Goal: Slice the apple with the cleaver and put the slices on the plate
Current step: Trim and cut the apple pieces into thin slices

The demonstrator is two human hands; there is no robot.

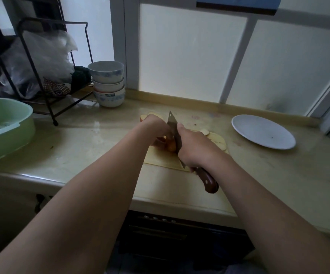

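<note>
Head view: the cutting board [160, 162] lies near the tabletop's [81, 139] front edge, with bare surface between it and the plate [263, 133] on the right. The right hand [195, 147] grips the cleaver [173, 123], its blade down against the apple [171, 146]. The left hand [156, 127] holds the apple and mostly hides it. Cut slices [217, 140] lie on the board. Bowls [108, 84] stand nested, and a green basin [5, 125] is cut off at the left.

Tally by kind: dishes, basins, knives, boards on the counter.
White round plate: 1
White blue-patterned ceramic bowls, stacked: 4, as far as rims show
Pale green plastic basin: 1
Wooden-handled steel cleaver: 1
Pale cutting board: 1
Total: 8
</note>
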